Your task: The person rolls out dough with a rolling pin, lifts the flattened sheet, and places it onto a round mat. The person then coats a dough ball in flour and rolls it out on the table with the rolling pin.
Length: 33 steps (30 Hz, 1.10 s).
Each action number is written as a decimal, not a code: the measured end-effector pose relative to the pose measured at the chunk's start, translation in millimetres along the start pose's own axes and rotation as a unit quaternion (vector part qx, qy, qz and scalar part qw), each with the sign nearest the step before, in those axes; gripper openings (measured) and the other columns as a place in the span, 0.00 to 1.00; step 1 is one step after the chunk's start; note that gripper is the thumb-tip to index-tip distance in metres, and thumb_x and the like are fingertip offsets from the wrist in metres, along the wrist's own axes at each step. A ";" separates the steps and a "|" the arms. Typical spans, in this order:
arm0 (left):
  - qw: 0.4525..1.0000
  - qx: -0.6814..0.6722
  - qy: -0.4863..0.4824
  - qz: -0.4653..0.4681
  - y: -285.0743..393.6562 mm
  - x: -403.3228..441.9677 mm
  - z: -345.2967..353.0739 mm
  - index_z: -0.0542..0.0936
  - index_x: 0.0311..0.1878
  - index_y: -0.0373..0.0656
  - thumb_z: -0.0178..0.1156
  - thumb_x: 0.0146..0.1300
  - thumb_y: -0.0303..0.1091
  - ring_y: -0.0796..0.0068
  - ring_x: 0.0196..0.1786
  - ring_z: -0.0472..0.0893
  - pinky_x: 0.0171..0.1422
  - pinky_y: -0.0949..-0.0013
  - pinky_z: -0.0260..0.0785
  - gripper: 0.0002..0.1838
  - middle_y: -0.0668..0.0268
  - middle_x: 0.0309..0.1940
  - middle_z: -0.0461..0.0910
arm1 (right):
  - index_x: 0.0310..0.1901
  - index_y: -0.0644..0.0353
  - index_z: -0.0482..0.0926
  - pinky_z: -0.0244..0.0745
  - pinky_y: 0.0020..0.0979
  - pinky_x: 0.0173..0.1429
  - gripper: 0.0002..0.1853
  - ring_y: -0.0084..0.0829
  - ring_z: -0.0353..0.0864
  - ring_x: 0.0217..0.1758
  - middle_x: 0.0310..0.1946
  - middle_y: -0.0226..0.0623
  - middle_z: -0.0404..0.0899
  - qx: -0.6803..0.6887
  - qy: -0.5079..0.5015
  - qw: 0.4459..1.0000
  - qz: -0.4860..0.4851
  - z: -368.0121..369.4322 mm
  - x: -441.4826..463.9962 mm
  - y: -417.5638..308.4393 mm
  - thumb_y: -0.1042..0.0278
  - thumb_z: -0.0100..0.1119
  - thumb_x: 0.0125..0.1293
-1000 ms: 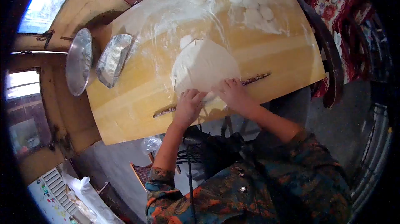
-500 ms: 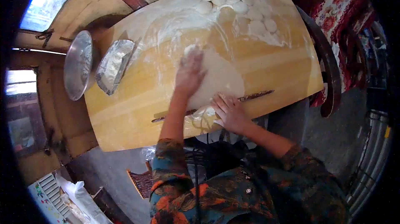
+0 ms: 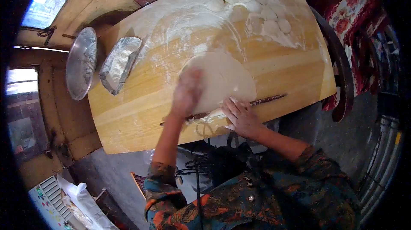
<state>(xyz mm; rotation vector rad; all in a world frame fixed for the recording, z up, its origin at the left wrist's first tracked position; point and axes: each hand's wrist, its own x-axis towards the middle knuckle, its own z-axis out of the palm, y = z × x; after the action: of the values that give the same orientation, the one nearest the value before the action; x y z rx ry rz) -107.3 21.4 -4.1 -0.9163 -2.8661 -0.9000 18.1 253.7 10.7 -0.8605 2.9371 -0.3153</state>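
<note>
A wide, thin sheet of dough lies on the floured wooden board. Along its near edge runs a dark, thin rolling pin, partly covered by whitish dough between my hands. My left hand is over the left side of the sheet; motion smears its fingers. Lower right, my right hand rests across the pin and the dough's near edge, fingers stretched out and a little apart. The stretch of pin under that hand is hidden.
Several dough balls sit in flour at the board's far right. On the left are an opened bag of flour and a metal bowl tilted on its side. A dark curved wooden piece borders the board's right side.
My left hand has moved down and left over the dough. The small white lump near its fingertips is no longer seen. My right hand stays at the pin while the view shifts slightly.
</note>
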 end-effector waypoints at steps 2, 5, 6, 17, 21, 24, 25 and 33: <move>0.987 0.143 -0.067 -0.017 23.3 7.8 6.0 0.60 0.73 0.46 0.56 0.64 0.41 0.58 0.75 0.56 0.78 0.53 0.44 0.34 0.57 0.72 0.60 | 0.64 0.58 0.69 0.52 0.47 0.72 0.39 0.42 0.58 0.72 0.67 0.43 0.64 -0.011 -0.011 1.000 0.003 -5.0 0.9 -0.1 0.41 0.60 0.57; 0.971 0.199 -0.021 -0.133 -1.4 -2.5 4.6 0.57 0.74 0.47 0.54 0.65 0.44 0.60 0.78 0.50 0.80 0.53 0.38 0.36 0.60 0.75 0.54 | 0.65 0.57 0.68 0.51 0.50 0.72 0.39 0.42 0.58 0.71 0.66 0.43 0.65 0.006 -0.008 1.000 0.011 4.1 -5.1 -1.4 0.40 0.59 0.57; 0.967 0.206 -0.020 -0.147 -7.9 -9.2 -1.0 0.57 0.74 0.47 0.54 0.65 0.44 0.61 0.78 0.50 0.80 0.53 0.37 0.36 0.61 0.75 0.53 | 0.66 0.56 0.68 0.51 0.52 0.71 0.38 0.42 0.58 0.71 0.66 0.43 0.65 0.015 -0.010 1.000 0.015 4.8 -7.0 -3.0 0.41 0.59 0.58; 0.986 0.146 0.030 -0.082 34.4 -23.1 -1.9 0.65 0.69 0.43 0.52 0.68 0.39 0.56 0.72 0.62 0.75 0.49 0.47 0.27 0.54 0.68 0.65 | 0.66 0.57 0.66 0.53 0.53 0.71 0.32 0.45 0.60 0.70 0.68 0.45 0.64 0.025 0.071 0.994 0.080 -28.8 78.8 52.8 0.57 0.57 0.61; 0.989 0.135 0.001 -0.063 51.6 -24.8 15.9 0.68 0.68 0.47 0.55 0.64 0.36 0.56 0.68 0.66 0.70 0.49 0.55 0.27 0.55 0.62 0.70 | 0.61 0.56 0.72 0.58 0.50 0.68 0.29 0.43 0.66 0.65 0.62 0.44 0.69 0.019 0.089 0.994 0.061 12.7 45.3 75.4 0.61 0.61 0.56; 0.992 0.115 -0.008 -0.057 24.4 -23.6 16.6 0.72 0.65 0.51 0.58 0.58 0.33 0.58 0.61 0.70 0.63 0.50 0.61 0.28 0.58 0.54 0.73 | 0.57 0.56 0.76 0.60 0.48 0.65 0.26 0.42 0.69 0.61 0.55 0.42 0.72 -0.001 0.116 0.993 0.017 8.2 54.9 91.8 0.64 0.62 0.53; 0.987 0.155 0.032 -0.041 26.0 -20.2 11.4 0.76 0.60 0.52 0.59 0.54 0.30 0.59 0.53 0.73 0.57 0.51 0.63 0.27 0.60 0.46 0.74 | 0.55 0.56 0.77 0.61 0.48 0.64 0.25 0.41 0.70 0.60 0.53 0.41 0.73 -0.008 0.122 0.992 -0.004 3.6 60.0 93.6 0.65 0.62 0.53; 0.992 0.109 0.015 -0.066 29.0 -91.9 -23.9 0.79 0.54 0.48 0.61 0.52 0.28 0.57 0.48 0.75 0.53 0.56 0.67 0.22 0.61 0.42 0.75 | 0.52 0.58 0.77 0.64 0.45 0.63 0.19 0.42 0.69 0.61 0.52 0.41 0.73 0.079 0.088 0.990 -0.074 5.9 54.1 33.6 0.67 0.53 0.58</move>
<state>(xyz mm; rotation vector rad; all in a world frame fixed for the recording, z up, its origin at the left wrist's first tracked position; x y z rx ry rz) -19.5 -20.7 15.6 -0.6941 -2.9503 -0.5847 -44.4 251.1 -2.5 -1.0820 2.9573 -0.6548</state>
